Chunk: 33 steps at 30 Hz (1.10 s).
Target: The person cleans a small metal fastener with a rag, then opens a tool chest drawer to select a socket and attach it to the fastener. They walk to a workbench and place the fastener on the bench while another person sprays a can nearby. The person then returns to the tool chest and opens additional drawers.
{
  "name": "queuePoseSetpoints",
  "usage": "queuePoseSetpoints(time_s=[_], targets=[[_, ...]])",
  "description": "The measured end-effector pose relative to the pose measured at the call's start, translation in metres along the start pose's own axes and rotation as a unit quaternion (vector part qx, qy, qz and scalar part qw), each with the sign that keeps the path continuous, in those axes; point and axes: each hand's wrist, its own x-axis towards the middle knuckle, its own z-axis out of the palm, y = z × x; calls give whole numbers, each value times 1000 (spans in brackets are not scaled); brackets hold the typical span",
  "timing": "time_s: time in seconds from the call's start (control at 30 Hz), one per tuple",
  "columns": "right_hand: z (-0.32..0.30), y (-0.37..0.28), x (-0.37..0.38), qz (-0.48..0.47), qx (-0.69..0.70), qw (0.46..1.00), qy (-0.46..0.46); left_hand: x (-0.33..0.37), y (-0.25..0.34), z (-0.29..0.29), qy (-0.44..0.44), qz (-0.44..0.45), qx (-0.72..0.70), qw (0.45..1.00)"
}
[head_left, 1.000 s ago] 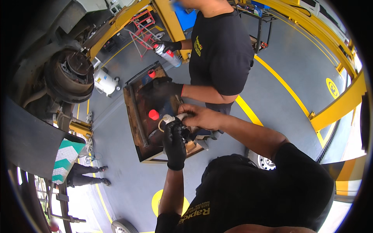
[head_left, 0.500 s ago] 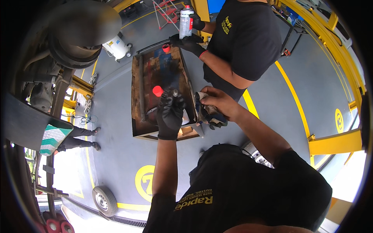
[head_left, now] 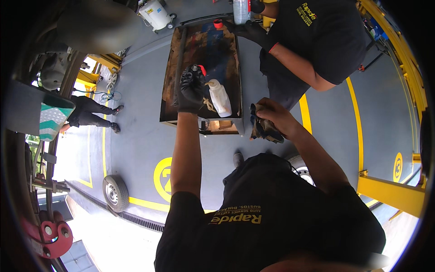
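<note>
My left hand (head_left: pixel 191 90), in a black glove, is raised over the work cart, its fingers closed around a small round metal part (head_left: pixel 195 68) that shows only at the fingertips. Just beyond it, a red cap (head_left: pixel 202 71) is partly hidden by the glove. Beside the glove lies a white squeeze bottle (head_left: pixel 220 99) with a thin spout. My bare right hand (head_left: pixel 276 117) grips a dirty, crumpled rag (head_left: pixel 264 128), off the cart's right near corner.
A co-worker's gloved hand (head_left: pixel 253 34) is beside a spray can (head_left: pixel 241 12) over the far end of the cart (head_left: pixel 168 102). Another red cap (head_left: pixel 218 23) is there. Vehicle underparts (head_left: pixel 54 72) hang at left. A wheel (head_left: pixel 116 193) lies on the floor.
The view has shifted, moving the cart up and right in the picture. My left hand has moved off the white bottle, which now shows whole. My right hand and the rag have drawn away from the cart.
</note>
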Motion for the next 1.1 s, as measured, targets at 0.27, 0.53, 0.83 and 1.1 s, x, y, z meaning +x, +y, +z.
queuePoseSetpoints(time_s=[0.27,0.53,0.83,1.1], targets=[[6,16,9,-40,-154,985,73,-1,24,0,7,14,80,997],[80,-55,50,-255,-474,840,67,-11,34,15,-102,-65,-21,992],[134,-91,107,-236,-627,739,76,-16,33,43,-129,-20,116,985],[138,-86,117,-229,-617,747,99,-16,33,51,-96,38,217,971]])
